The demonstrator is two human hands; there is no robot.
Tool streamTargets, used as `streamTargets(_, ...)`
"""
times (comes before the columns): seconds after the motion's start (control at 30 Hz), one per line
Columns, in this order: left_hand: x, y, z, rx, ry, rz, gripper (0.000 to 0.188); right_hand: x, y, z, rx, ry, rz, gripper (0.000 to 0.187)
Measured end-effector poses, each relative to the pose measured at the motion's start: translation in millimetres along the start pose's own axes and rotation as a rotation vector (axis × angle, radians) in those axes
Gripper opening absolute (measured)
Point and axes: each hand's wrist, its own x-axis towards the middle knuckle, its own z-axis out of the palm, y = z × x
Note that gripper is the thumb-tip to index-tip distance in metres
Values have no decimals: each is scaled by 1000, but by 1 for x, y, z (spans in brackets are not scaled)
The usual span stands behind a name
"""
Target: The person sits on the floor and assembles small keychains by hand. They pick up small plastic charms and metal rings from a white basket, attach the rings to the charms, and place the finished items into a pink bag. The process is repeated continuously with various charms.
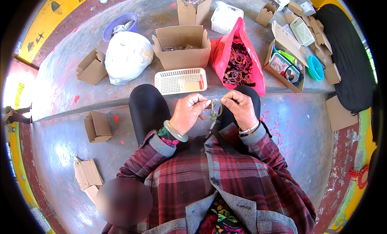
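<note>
Above my lap, my left hand (191, 110) and my right hand (242, 108) face each other with fingertips pinched. Between them hangs a thin looped cord (214, 110), pale beige with a greenish part lower down. Both hands grip it near its top; its fine detail is too small to make out. Just beyond my knees stands a bright red bag (215, 65), gaping and full of tangled pinkish and dark cord loops (240, 65). To its left lies a shallow white perforated basket (169, 81) with a flat brown and red piece in it.
On the raised step stand an open cardboard box (181, 59), a stuffed white plastic bag (128, 56), a purple basin (108, 32) and a white basket (227, 18). At right are a box of mixed items (300, 83) and a teal basin (315, 69). A small box (98, 127) sits lower left.
</note>
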Motion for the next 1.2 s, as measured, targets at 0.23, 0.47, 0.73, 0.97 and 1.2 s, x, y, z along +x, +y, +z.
streamTargets(0.23, 0, -1, -2, -4, -5, 11, 14, -3, -1, 6, 1, 36, -69, 11)
streamTargets(0.47, -3, 11, -2, -78, -61, -86, 20, -1, 0, 3, -87, -20, -97, 9)
streamTargets(0.73, -1, 9, -1, 272, -174, 9, 24, -1, -11, 2, -271, -219, -178, 8)
streamTargets(0.97, -1, 14, -1, 314, -200, -6, 19, -2, -18, 5, -325, -195, -284, 7)
streamTargets(1.2, 2, -5, -5, 260, -234, -44, 16, -2, -9, 8, -300, -175, -291, 6)
